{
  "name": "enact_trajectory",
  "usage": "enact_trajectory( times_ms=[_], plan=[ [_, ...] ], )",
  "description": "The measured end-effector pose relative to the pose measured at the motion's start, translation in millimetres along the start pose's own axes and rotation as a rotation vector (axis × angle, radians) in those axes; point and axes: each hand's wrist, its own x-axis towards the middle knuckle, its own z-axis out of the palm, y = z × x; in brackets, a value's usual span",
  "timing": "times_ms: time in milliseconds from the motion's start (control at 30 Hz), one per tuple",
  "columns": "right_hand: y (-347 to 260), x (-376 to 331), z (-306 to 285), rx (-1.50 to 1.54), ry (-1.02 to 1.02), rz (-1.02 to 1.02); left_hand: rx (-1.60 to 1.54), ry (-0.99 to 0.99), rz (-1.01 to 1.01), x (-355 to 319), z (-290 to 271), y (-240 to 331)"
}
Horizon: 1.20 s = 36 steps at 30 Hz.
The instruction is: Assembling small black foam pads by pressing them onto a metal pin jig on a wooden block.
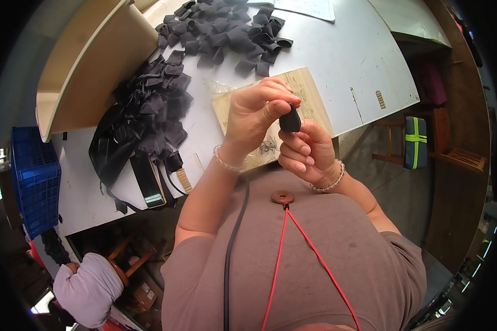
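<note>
A small black fabric piece (290,119), folded or looped, is held up between my two hands over the near edge of the worktable. My left hand (262,107) pinches its upper end between thumb and fingers. Lower down, my right hand (308,150) grips the other side with thumb and bent fingers. Beneath them lies a worn, pale board (309,91) with dark marks and loose black threads on it. How the piece is folded or joined between my fingertips is too small to tell.
Loose black fabric pieces (221,33) cover the far side of the white table (359,60). A bunch of joined black pieces (154,105) hangs at the left, beside a beige curved panel (88,66). A blue crate (36,182), a seated person (88,289) and a strapped stool (416,142) stand around.
</note>
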Motion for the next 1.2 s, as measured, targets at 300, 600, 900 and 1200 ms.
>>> enact_trajectory(
  times_ms=[300,600,900,1200],
  plan=[
    [4.7,1.7,0.6,0.051,-0.037,-0.01,-0.192,0.015,-0.101,-4.7,8.6,-1.8],
    [-0.2,3.6,3.7,-0.032,-0.044,-0.054,-0.168,0.086,-0.052,-6.5,11.6,-3.0],
    [-2.9,3.9,23.0,-0.131,0.044,-0.067,-0.37,0.24,-0.095,-10.4,4.3,-7.1],
    [1.6,4.0,29.2,-0.191,0.207,-0.06,-0.37,0.156,-0.178,-10.9,6.0,11.0]
  ],
)
